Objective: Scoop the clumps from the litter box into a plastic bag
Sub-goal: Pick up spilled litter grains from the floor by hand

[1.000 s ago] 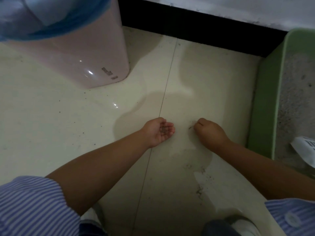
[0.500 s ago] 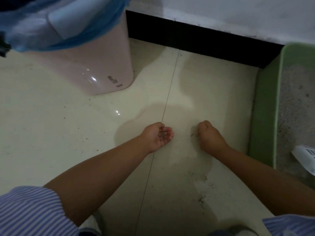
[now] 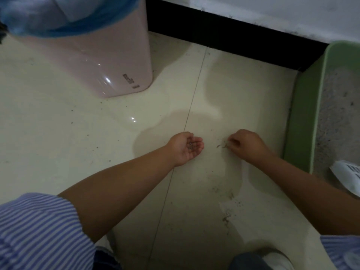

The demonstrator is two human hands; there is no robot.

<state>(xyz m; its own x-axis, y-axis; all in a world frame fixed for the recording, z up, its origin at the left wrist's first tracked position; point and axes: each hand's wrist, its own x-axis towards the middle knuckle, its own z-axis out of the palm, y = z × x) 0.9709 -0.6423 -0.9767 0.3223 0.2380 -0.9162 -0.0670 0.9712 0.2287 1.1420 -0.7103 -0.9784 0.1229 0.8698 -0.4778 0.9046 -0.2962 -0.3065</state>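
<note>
Litter box: the green plastic litter box [image 3: 303, 121] stood at 3 o'clock, holding pale grey granular litter [image 3: 339, 117] flecked with dark bits.
Bag: the blue plastic bag [image 3: 64, 18] lined a pink glossy bin [image 3: 109, 61] at 11 o'clock.
Left hand: the left hand [image 3: 185, 148] lay palm up, fingers relaxed, cupping dark grains [image 3: 190, 145].
Right hand: the right hand [image 3: 243, 144] had fingers curled, pinching at debris [image 3: 221, 146] on the cream tiled floor [image 3: 58, 133].
Room: bare tile lay between bin and box; a black skirting [image 3: 224, 32] edged 12 o'clock.

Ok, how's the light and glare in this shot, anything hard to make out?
Head view: dim overall; the person's shadow darkens the floor around both hands; glare spots on the pink bin and a tile; the grains in the left hand are small and blurry; wide-angle bending at edges.
</note>
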